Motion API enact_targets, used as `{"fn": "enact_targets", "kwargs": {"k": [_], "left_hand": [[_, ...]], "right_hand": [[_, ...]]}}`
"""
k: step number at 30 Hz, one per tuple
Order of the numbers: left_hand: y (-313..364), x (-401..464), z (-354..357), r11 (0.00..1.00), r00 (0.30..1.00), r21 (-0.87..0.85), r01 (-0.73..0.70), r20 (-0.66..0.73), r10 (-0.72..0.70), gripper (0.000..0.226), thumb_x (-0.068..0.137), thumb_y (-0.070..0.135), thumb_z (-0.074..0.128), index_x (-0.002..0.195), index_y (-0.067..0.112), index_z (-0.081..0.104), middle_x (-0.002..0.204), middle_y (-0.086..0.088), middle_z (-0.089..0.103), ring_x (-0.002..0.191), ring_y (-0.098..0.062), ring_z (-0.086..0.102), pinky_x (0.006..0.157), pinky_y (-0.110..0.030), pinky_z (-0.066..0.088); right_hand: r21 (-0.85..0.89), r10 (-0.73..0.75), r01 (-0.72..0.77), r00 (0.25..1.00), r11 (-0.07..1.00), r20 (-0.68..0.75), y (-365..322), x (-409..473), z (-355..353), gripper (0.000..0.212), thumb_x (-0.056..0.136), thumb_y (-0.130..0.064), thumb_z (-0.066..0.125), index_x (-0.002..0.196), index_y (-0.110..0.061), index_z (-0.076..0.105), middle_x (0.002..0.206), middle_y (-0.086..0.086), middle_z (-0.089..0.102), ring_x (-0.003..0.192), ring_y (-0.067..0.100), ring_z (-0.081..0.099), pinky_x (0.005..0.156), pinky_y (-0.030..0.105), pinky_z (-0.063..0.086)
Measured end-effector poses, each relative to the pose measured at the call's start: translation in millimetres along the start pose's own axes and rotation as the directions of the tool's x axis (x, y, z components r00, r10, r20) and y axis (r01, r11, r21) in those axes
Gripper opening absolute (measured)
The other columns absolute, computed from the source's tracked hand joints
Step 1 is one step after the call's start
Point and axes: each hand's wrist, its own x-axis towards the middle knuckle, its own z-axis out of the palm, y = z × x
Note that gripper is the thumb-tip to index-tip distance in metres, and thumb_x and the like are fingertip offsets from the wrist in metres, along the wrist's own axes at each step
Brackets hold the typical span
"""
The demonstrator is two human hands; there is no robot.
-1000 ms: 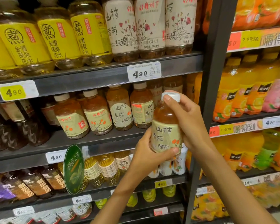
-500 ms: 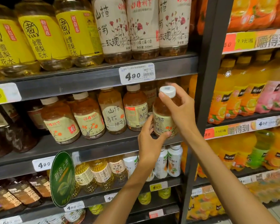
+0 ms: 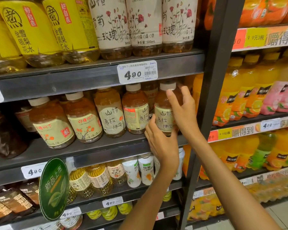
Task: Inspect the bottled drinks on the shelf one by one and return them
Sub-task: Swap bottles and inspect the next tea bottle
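Step in hand, by the look of it: returning an inspected btl to the shelf [image 3: 96, 146]; amber bottle [image 3: 165, 112] upright at right end of middle shelf, front edge, just beside its twin [image 3: 135, 110]; base apparently on or just above the ledge, hidden by fingers. Left hand [image 3: 160, 141] curled round lower body & base; right hand [image 3: 183, 110] wrapped round upper body, fingertip near white cap [image 3: 168, 86]; hands apart, both clamped on same btl. Next, prob.: seat it flush, label out, let go w/o nudging neighbour; then reach for another btl.
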Motion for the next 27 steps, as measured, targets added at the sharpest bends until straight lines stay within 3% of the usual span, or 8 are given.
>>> {"fn": "enact_targets", "kwargs": {"k": [3,8,14,16,19,21,24,27], "left_hand": [[1.2,-0.7,5.9,0.997,0.999,0.075,-0.028,-0.034,0.031,0.065,0.079,0.013,0.074,0.136,0.015,0.042,0.136,-0.003,0.046,0.128,-0.020,0.040,0.098,-0.038,0.044],[-1.1,2.0,9.9,0.987,0.997,0.148,-0.060,-0.041,0.067,0.068,0.079,0.014,0.075,0.138,0.011,0.042,0.138,-0.006,0.046,0.128,-0.023,0.040,0.101,-0.034,0.037],[-13.3,-0.9,1.9,0.979,0.989,0.141,-0.145,0.046,0.140,0.064,0.089,0.014,0.065,0.145,0.016,0.036,0.145,-0.003,0.040,0.135,-0.016,0.036,0.103,-0.024,0.033],[-14.3,3.1,-3.4,0.984,0.990,0.117,-0.135,0.045,0.130,0.054,0.092,0.013,0.062,0.142,0.017,0.042,0.141,-0.002,0.044,0.130,-0.016,0.042,0.099,-0.020,0.036],[-8.5,5.6,-16.2,0.984,0.985,0.060,-0.168,-0.019,0.169,0.040,0.091,0.008,0.061,0.130,0.014,0.054,0.125,-0.004,0.052,0.112,-0.016,0.055,0.092,-0.033,0.049],[-5.6,12.7,-27.5,0.982,0.975,0.071,-0.172,-0.128,0.180,0.040,0.088,0.010,0.064,0.127,0.014,0.054,0.121,-0.006,0.053,0.110,-0.019,0.054,0.092,-0.040,0.048],[-4.7,35.7,-43.4,0.978,0.949,0.165,-0.128,-0.266,0.169,0.060,0.083,0.018,0.072,0.134,0.010,0.044,0.130,-0.012,0.047,0.122,-0.026,0.045,0.103,-0.043,0.038],[-6.3,45.5,-47.3,0.949,0.959,0.291,-0.118,-0.215,0.185,0.079,0.079,0.028,0.077,0.141,0.005,0.035,0.139,-0.015,0.040,0.130,-0.027,0.035,0.107,-0.039,0.032]], "right_hand": [[-0.118,0.026,-0.008,0.988,0.993,0.150,7.4,-3.9,-3.1,0.034,0.087,-0.026,0.068,0.104,-0.005,0.047,0.107,0.011,0.052,0.104,0.023,0.053,0.090,0.043,0.048],[-0.237,0.105,-0.071,0.985,0.969,0.135,10.7,-1.8,-0.9,0.044,0.086,-0.035,0.068,0.104,-0.002,0.044,0.107,0.007,0.035,0.116,0.021,0.031,0.100,0.035,0.035],[-0.062,0.166,-0.158,0.976,0.985,0.143,19.4,3.0,-7.2,0.044,0.085,-0.034,0.069,0.111,-0.009,0.044,0.121,0.011,0.049,0.115,0.020,0.050,0.097,0.042,0.047],[-0.070,0.128,-0.123,0.989,0.990,0.074,23.8,-0.3,-2.1,0.043,0.087,-0.033,0.068,0.111,-0.007,0.044,0.120,0.010,0.045,0.111,0.014,0.050,0.097,0.032,0.046],[-0.160,0.003,-0.006,1.000,0.987,-0.022,25.3,-6.8,6.6,0.034,0.090,-0.029,0.065,0.108,-0.007,0.045,0.114,0.010,0.042,0.099,-0.001,0.043,0.086,0.005,0.035],[-0.218,-0.025,0.018,0.999,0.976,-0.029,27.8,-8.9,9.0,0.033,0.091,-0.031,0.062,0.107,-0.007,0.046,0.112,0.010,0.044,0.102,0.009,0.042,0.088,0.013,0.033],[-0.249,0.014,-0.012,1.000,0.968,0.005,30.2,-7.5,7.6,0.030,0.093,-0.034,0.059,0.105,-0.010,0.045,0.108,0.004,0.044,0.108,0.022,0.040,0.088,0.027,0.034],[-0.166,0.037,-0.032,0.999,0.986,0.028,29.3,-7.3,5.7,0.029,0.093,-0.034,0.058,0.106,-0.013,0.043,0.108,0.005,0.046,0.106,0.018,0.044,0.089,0.030,0.040]]}}
